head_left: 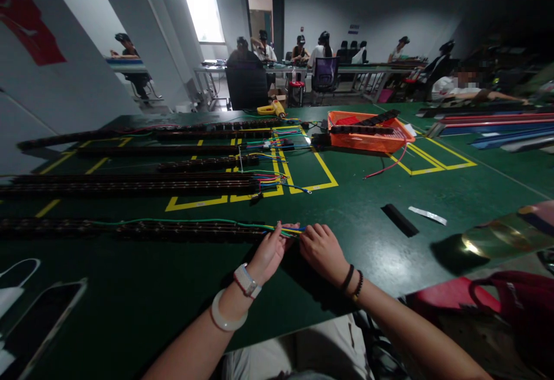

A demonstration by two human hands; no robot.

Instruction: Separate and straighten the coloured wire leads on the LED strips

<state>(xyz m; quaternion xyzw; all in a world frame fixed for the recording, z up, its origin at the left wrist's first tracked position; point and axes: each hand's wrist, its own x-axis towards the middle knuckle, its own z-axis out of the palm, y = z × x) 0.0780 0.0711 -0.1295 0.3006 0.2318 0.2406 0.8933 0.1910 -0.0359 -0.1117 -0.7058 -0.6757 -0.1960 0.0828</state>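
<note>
A long black cable chain (pixel 182 231) lies along the near part of the green table. Coloured wires (pixel 291 230), with yellow, blue and green among them, come out of its right end. My left hand (pixel 269 253) has its thumb and fingers around these wires, close to the chain's end. Just to the right, my right hand (pixel 322 252) is closed over the wires' far ends, which its fingers hide. A green wire (pixel 173 220) runs along the top of the chain toward my left hand.
More cable chains (pixel 142 183) with loose wire ends lie beyond. A yellow heat gun (pixel 272 108) and an orange basket (pixel 367 142) stand at the back. To the right are a black strip (pixel 399 220), a white strip (pixel 427 215) and a bottle (pixel 497 233); a phone (pixel 43 322) lies left.
</note>
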